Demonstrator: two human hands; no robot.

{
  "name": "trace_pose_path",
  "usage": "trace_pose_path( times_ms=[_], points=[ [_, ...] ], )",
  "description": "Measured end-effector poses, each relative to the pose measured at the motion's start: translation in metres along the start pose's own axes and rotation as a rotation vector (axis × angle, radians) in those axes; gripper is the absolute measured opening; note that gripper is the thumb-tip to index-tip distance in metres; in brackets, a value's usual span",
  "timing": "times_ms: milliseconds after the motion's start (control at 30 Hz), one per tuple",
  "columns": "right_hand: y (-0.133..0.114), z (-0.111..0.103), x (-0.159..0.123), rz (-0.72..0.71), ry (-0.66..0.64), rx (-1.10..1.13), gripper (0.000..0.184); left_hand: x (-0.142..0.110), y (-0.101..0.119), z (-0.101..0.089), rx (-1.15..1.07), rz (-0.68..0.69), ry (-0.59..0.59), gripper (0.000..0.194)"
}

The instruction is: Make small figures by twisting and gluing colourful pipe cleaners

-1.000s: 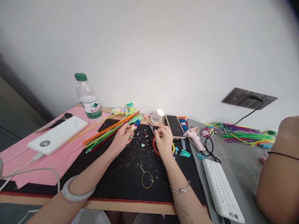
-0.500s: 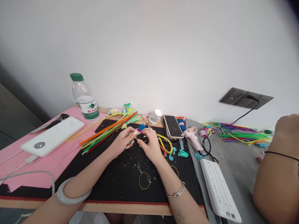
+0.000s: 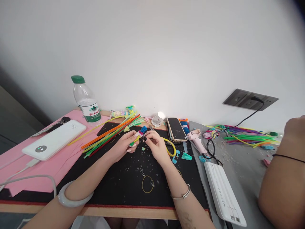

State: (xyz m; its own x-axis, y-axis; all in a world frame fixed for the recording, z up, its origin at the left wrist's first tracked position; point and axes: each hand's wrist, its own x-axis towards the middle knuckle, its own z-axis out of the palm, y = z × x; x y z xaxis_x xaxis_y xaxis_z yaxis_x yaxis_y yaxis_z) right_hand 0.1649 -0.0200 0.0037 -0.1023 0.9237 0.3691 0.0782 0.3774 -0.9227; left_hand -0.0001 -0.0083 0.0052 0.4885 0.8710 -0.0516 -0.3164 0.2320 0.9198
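Observation:
My left hand (image 3: pixel 124 144) is closed around a small pipe-cleaner figure (image 3: pixel 140 133) with a blue top, a pink middle and a green stem, held just above the black mat (image 3: pixel 124 187). My right hand (image 3: pixel 155 144) pinches the figure near its top, fingers pressed together. A bundle of orange, green and yellow pipe cleaners (image 3: pixel 109 133) lies just left of my hands. A bent yellow pipe cleaner (image 3: pixel 172 147) sits right of my right hand. A thin yellow ring (image 3: pixel 147 184) lies on the mat between my forearms.
A water bottle (image 3: pixel 86 100), a white power bank (image 3: pixel 54 139) on pink paper, a phone (image 3: pixel 176 128), a pink glue gun (image 3: pixel 196 140) and a white power strip (image 3: pixel 224 192) surround the mat. Another person's arm (image 3: pixel 283 178) rests at right beside more pipe cleaners (image 3: pixel 247 136).
My right hand left the red and yellow loops at right and came over to the figure in my left hand. It now pinches it, and the figure is tilted up.

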Motion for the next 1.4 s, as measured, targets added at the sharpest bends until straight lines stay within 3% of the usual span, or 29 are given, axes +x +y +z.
trace_pose_path(
  times_ms=[167, 333, 433, 700, 800, 1033, 1400],
  points=[
    [0.006, -0.005, 0.002, 0.097, 0.081, 0.164, 0.012, 0.002, 0.000, -0.003, -0.072, -0.010, 0.020, 0.024],
    [0.008, 0.000, 0.000, 0.140, 0.082, -0.013, 0.015, 0.002, -0.001, -0.004, -0.070, -0.004, 0.021, 0.022],
    [0.009, 0.003, -0.001, 0.099, 0.040, -0.132, 0.021, 0.002, -0.002, -0.004, -0.051, -0.019, -0.009, 0.020],
    [0.008, 0.002, -0.004, -0.095, -0.050, -0.516, 0.008, 0.000, -0.001, 0.000, 0.042, -0.086, -0.027, 0.025],
    [0.009, 0.000, -0.004, -0.106, -0.061, -0.553, 0.005, 0.000, -0.001, 0.001, 0.066, -0.116, -0.030, 0.025],
    [0.011, -0.005, -0.001, -0.139, -0.144, -0.599, 0.019, 0.001, -0.004, -0.001, 0.019, -0.178, -0.035, 0.024],
    [0.005, 0.000, -0.002, -0.229, -0.140, -0.660, 0.024, 0.003, -0.004, -0.003, -0.060, -0.144, -0.047, 0.022]
  ],
)
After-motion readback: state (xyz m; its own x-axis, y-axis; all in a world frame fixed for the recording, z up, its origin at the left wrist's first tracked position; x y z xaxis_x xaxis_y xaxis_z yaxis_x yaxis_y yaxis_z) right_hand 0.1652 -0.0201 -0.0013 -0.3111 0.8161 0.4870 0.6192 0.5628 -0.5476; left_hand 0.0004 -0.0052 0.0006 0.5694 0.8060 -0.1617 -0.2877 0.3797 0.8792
